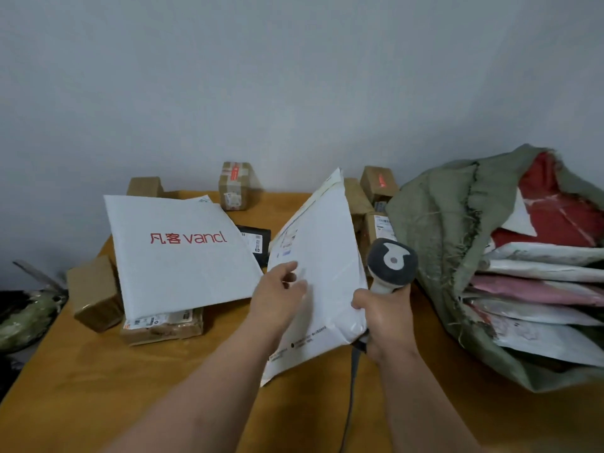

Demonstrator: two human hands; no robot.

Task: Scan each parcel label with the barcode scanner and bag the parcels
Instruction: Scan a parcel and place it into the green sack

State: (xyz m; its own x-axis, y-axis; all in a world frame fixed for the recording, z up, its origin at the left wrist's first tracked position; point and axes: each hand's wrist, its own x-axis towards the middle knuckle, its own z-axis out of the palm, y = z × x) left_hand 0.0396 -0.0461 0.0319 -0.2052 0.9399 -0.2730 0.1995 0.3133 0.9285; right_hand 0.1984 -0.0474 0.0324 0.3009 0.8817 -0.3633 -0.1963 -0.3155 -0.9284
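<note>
We've got orange-brown table [98, 387] shoved against plain grey wall [294, 76]. Left hand [277, 289] flat, fingers loose, resting on white mailer [323, 273], tilted up mid-table. Right hand [380, 317] clenched round scanner [390, 266] handle, thumb pinching mailer edge. Green sack [434, 223] right of mailer, stuffed with parcels. Vancl mailer [176, 250] left of it, cardboard boxes [93, 292] around.

It looks like a small parcel sorting room: a wooden table [98, 403] against a plain grey wall [294, 76], with cardboard boxes [94, 294], white mailers [176, 250], and a green woven sack [434, 223] full of parcels.
</note>
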